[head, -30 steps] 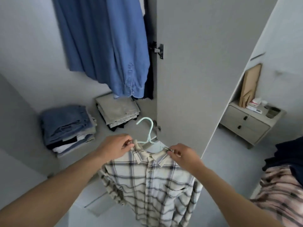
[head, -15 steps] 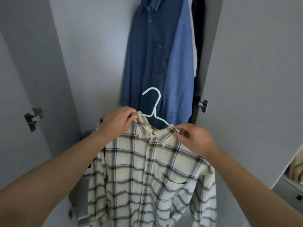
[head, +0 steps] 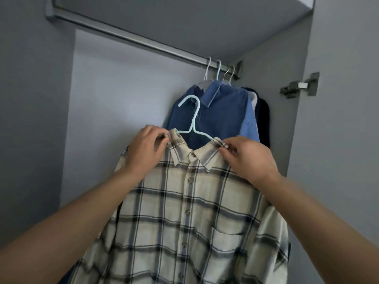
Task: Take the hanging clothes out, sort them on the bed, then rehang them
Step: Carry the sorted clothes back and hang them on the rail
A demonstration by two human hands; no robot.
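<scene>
A cream plaid shirt hangs on a pale green hanger that I hold up inside the wardrobe. My left hand pinches the shirt's left shoulder at the collar. My right hand pinches the right shoulder at the collar. The hanger's hook points up and left, well below the metal rail. Behind it, dark blue and light blue shirts hang on the rail's right end, with a dark garment beside them.
The wardrobe's grey left wall and back panel enclose the space. The right side panel carries a metal door hinge. The rail's left and middle stretch holds no hangers.
Both hands have lifted the plaid shirt from low near the folded clothes up toward the rail. My view has tilted upward, so the rail and hanger hooks now show.
</scene>
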